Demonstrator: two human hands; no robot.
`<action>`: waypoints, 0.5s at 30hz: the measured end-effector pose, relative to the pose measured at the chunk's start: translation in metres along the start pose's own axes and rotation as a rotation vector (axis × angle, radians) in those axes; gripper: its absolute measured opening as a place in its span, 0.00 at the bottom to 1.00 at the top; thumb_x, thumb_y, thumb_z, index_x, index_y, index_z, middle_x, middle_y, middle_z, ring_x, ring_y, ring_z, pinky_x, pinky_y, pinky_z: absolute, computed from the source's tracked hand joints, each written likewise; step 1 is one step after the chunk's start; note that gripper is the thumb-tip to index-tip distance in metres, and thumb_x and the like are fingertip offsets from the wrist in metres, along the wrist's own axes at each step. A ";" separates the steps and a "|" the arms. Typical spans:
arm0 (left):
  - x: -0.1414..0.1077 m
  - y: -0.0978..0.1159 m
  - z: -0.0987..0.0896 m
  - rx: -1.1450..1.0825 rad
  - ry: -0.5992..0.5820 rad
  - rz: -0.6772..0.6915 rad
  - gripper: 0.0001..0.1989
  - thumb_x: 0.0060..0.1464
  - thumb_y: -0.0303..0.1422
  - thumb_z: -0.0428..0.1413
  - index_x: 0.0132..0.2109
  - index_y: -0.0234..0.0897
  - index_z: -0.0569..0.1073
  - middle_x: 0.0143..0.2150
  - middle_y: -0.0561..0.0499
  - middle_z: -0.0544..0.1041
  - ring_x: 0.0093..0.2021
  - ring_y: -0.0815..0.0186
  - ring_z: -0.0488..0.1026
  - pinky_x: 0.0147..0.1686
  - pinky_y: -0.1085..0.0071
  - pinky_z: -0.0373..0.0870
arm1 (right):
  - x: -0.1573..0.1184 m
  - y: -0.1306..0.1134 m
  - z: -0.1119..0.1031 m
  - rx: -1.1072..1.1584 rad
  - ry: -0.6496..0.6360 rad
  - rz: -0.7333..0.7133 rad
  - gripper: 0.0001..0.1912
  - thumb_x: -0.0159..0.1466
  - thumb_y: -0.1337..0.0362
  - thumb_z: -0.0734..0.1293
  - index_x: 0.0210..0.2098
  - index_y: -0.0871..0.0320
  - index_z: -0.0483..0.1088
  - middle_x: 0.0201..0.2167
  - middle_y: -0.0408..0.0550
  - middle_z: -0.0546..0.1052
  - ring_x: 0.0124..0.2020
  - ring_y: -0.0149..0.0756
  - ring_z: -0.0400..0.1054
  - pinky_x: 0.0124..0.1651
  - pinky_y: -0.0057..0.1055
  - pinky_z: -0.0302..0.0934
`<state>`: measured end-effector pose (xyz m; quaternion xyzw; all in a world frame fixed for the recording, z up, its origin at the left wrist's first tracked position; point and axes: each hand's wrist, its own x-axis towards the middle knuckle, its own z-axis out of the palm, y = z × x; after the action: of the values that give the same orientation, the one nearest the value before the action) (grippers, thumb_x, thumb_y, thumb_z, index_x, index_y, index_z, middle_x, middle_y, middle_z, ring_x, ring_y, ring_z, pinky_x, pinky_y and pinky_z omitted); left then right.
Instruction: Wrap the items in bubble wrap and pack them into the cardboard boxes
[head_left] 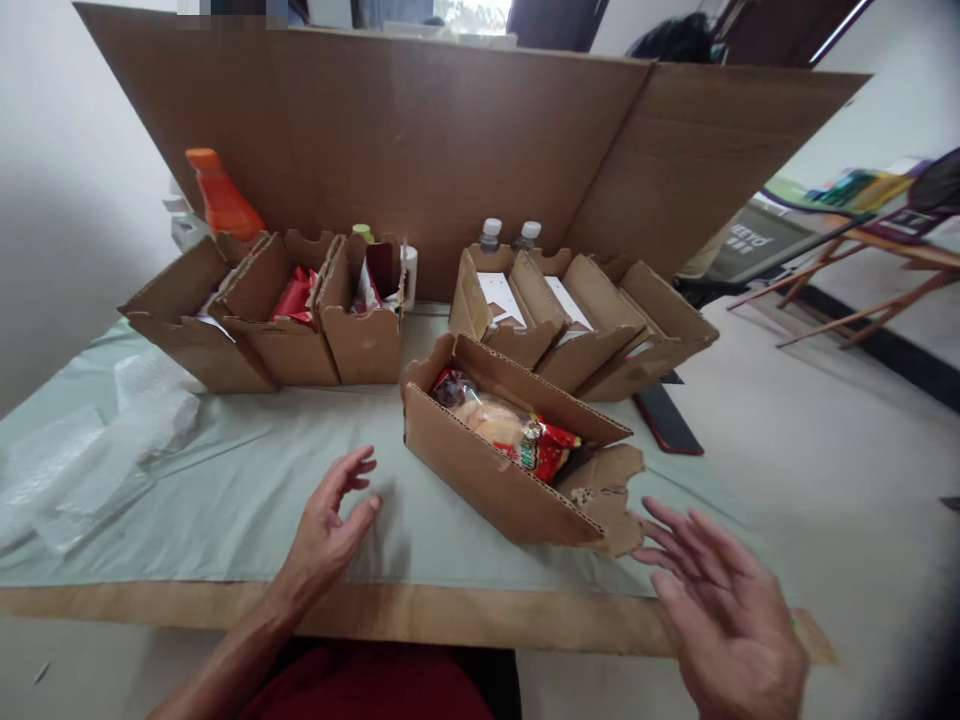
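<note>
Between my hands, a long open cardboard box (480,475) stands aslant on the table. Inside it lies a snack packet (491,418) with red-and-green printed ends and a clear middle showing pale round pieces. My left hand (337,515) hovers over the cloth to the left of the box, fingers apart and holding nothing. On the other side, my right hand (724,590) is open beside the box's lowered end flap (619,490); its fingertips are close to the flap, and I cannot tell whether they touch it.
Behind stand cardboard boxes in a left group (285,350) and a right group (525,345), before a tall cardboard panel (420,150). An orange bottle (221,195) stands back left. Bubble wrap (97,450) lies left; a dark flat object (670,418) lies near the right edge.
</note>
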<state>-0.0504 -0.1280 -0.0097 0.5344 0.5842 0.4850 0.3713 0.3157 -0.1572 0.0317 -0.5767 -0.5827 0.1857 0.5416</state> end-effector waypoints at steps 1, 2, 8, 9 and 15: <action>0.010 0.000 0.004 -0.008 0.007 0.027 0.30 0.61 0.40 0.58 0.67 0.44 0.65 0.67 0.41 0.70 0.63 0.52 0.72 0.58 0.54 0.72 | -0.009 0.010 -0.005 -0.010 -0.042 0.041 0.32 0.64 0.58 0.71 0.66 0.48 0.64 0.62 0.59 0.74 0.55 0.51 0.76 0.45 0.44 0.77; 0.020 -0.001 0.010 -0.017 0.005 0.052 0.34 0.60 0.40 0.59 0.70 0.45 0.61 0.70 0.40 0.66 0.67 0.50 0.68 0.61 0.51 0.69 | -0.018 0.018 -0.007 -0.049 -0.104 0.084 0.34 0.64 0.56 0.71 0.67 0.50 0.63 0.64 0.60 0.72 0.55 0.52 0.76 0.46 0.45 0.77; 0.058 0.003 0.047 -0.102 -0.186 0.112 0.41 0.57 0.42 0.60 0.73 0.42 0.55 0.73 0.39 0.63 0.70 0.47 0.62 0.67 0.47 0.61 | -0.040 0.038 0.050 -0.292 -0.198 0.168 0.31 0.57 0.41 0.72 0.52 0.56 0.74 0.46 0.58 0.81 0.47 0.56 0.77 0.54 0.56 0.71; 0.055 0.004 0.050 -0.110 -0.191 0.106 0.40 0.57 0.41 0.60 0.73 0.41 0.56 0.72 0.40 0.64 0.70 0.47 0.63 0.68 0.47 0.61 | -0.035 0.038 0.061 -0.286 -0.183 0.157 0.28 0.58 0.42 0.71 0.50 0.55 0.75 0.45 0.58 0.81 0.47 0.56 0.77 0.55 0.56 0.70; 0.024 -0.002 0.044 -0.088 0.088 0.025 0.38 0.57 0.39 0.60 0.71 0.44 0.56 0.72 0.42 0.62 0.69 0.49 0.63 0.69 0.49 0.60 | 0.040 0.033 0.102 -0.121 -0.270 0.036 0.16 0.63 0.50 0.68 0.44 0.54 0.75 0.44 0.55 0.82 0.48 0.51 0.76 0.53 0.47 0.70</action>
<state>-0.0132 -0.0964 -0.0211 0.5028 0.5717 0.5378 0.3621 0.2547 -0.0719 -0.0145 -0.5883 -0.6501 0.2358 0.4192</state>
